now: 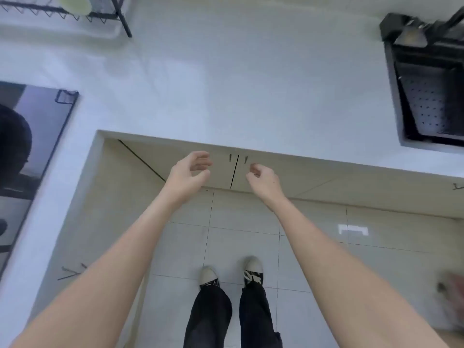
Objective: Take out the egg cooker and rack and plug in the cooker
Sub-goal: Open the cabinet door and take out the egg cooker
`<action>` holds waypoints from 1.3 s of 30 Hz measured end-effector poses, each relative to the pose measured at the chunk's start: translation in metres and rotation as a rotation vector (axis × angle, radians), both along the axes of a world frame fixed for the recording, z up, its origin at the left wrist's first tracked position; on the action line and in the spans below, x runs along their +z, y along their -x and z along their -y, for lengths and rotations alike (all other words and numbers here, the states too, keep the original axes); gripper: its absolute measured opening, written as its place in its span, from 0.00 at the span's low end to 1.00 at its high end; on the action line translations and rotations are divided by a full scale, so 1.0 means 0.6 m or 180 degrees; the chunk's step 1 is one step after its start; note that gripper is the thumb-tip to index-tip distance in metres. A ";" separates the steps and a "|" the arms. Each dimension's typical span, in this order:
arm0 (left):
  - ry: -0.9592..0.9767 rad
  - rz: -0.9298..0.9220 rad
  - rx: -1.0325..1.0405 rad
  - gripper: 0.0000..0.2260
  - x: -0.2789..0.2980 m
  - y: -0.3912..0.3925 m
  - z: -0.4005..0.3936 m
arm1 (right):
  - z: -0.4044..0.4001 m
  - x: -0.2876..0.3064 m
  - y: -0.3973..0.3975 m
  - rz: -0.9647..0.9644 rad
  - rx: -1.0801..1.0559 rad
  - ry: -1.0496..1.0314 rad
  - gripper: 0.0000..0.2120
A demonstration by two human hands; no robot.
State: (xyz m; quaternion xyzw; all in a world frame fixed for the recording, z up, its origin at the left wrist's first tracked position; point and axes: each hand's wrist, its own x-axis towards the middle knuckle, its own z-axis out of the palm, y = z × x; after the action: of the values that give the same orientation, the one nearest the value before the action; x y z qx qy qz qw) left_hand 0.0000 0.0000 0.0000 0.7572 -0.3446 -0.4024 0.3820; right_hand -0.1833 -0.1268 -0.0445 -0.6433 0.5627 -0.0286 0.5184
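No egg cooker or rack is in sight. Below the white countertop (226,84) are two beige cabinet doors (221,174), both closed, with small dark handles (230,157) either side of the centre seam. My left hand (190,172) is stretched out in front of the left door, fingers curled and apart, holding nothing. My right hand (263,178) hovers in front of the right door just right of the seam, fingers loosely curled, also holding nothing. Neither hand touches a handle.
A black dish rack (100,13) stands at the counter's back left. A dark glass cooktop (30,151) lies at the left. A black sink (431,96) with a perforated tray sits at the right. My feet (231,275) stand on beige floor tiles.
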 end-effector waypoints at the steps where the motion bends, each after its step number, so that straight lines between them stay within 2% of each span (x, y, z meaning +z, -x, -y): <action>1: 0.0003 -0.0038 0.0065 0.18 -0.016 -0.004 0.001 | 0.009 -0.014 -0.007 -0.0047 -0.0031 0.0026 0.25; 5: -0.0069 -0.0096 0.0187 0.18 -0.057 -0.018 -0.005 | 0.034 -0.042 -0.043 -0.0030 -0.0154 -0.0172 0.28; 6: -0.0080 -0.0085 0.0197 0.18 -0.063 -0.022 -0.003 | 0.039 -0.049 -0.053 0.0021 -0.0217 -0.0267 0.25; 8: -0.0094 -0.0120 0.0217 0.18 -0.068 -0.027 -0.003 | 0.046 -0.059 -0.066 0.0031 -0.0338 -0.0328 0.08; 9: -0.0092 -0.0134 0.0222 0.18 -0.071 -0.030 -0.003 | 0.049 -0.061 -0.072 0.0092 -0.0429 -0.0372 0.03; 12: -0.0099 -0.0131 0.0218 0.19 -0.069 -0.036 -0.004 | 0.043 -0.056 -0.079 0.0343 -0.0595 -0.0366 0.06; 14: -0.0094 -0.0135 0.0217 0.19 -0.065 -0.039 -0.003 | 0.028 -0.053 -0.073 0.0385 -0.0581 -0.0261 0.12; 18: -0.0101 -0.0209 0.0162 0.19 -0.050 -0.027 0.003 | -0.021 -0.047 -0.029 0.0161 -0.0540 -0.0142 0.13; 20: -0.0111 -0.0257 0.0092 0.19 -0.039 -0.013 0.009 | -0.036 -0.040 -0.001 0.0048 -0.0572 -0.0343 0.15; 22: -0.0115 -0.0281 0.0036 0.19 -0.030 0.004 0.013 | -0.042 -0.032 0.023 -0.0007 -0.0721 -0.0632 0.22; 26: -0.0101 -0.0356 0.0061 0.19 -0.016 0.033 0.010 | -0.054 -0.012 0.062 -0.0308 -0.0836 -0.0841 0.30; 32: -0.0301 -0.0398 0.0060 0.14 -0.022 0.107 -0.006 | -0.088 0.004 0.134 -0.0722 -0.0382 -0.0872 0.33; 36: -0.0438 -0.0481 -0.0080 0.14 -0.027 0.187 0.007 | -0.110 0.013 0.226 -0.0733 -0.0296 -0.1063 0.31; 39: -0.0513 -0.0486 -0.0239 0.15 -0.025 0.250 0.037 | -0.117 0.020 0.310 -0.0834 -0.0144 -0.1187 0.24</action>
State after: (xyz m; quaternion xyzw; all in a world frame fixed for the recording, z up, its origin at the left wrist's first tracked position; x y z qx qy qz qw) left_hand -0.1499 -0.0222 -0.0152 0.7392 -0.3091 -0.4994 0.3297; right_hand -0.3692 -0.0566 -0.0324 -0.5218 0.6349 0.1481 0.5501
